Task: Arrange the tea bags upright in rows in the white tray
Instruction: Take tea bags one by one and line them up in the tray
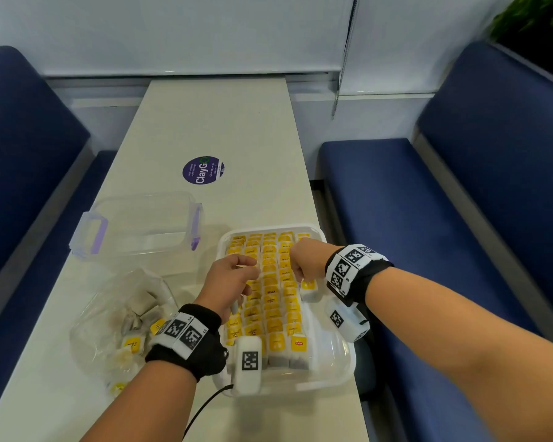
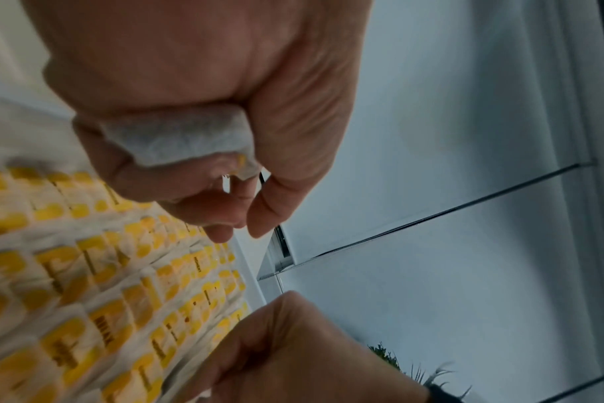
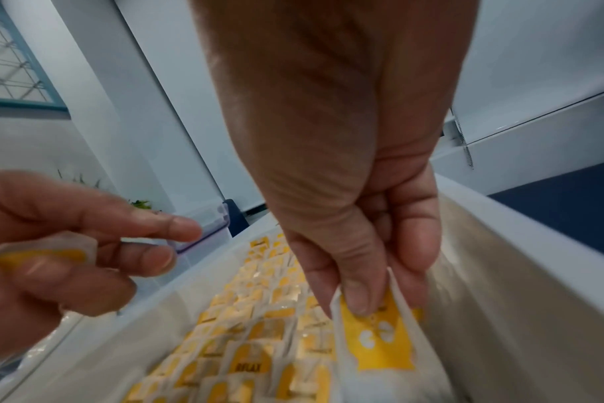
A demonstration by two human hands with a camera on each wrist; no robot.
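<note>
Pale table (image 1: 224, 129), white tray (image 1: 339, 368), clear box (image 1: 141, 224), plastic bag (image 1: 109, 314), round sticker (image 1: 203, 170)

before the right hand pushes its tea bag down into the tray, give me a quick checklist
1. Right hand pinches a tea bag: ok.
2. Bag upright, yellow tag on top: ok.
3. Bag sits beside the white tray right wall, at the rightmost row: ok.
4. Free slot under it: cannot tell.
5. Left hand holds a spare bag clear of that spot: ok.
6. Neighbouring rows stand upright: ok.
</note>
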